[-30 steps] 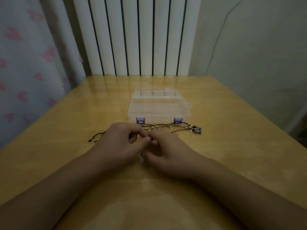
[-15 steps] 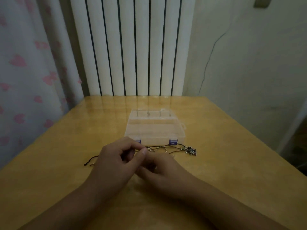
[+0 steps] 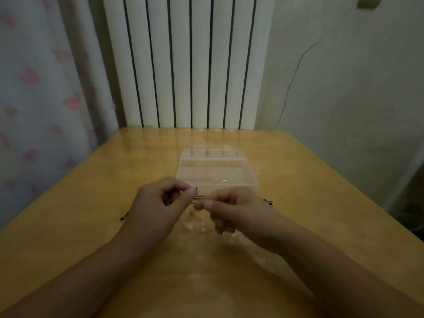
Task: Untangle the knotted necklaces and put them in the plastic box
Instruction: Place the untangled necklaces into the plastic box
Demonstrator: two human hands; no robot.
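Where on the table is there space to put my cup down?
Bare table lies to the right of the plastic box, out to the edge, and to its left, behind the left hand. It is crowded in front of the box, where both hands pinch the necklaces, right hand included.

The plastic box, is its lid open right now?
No, the plastic box sits closed on the table, its clear lid flat on top.
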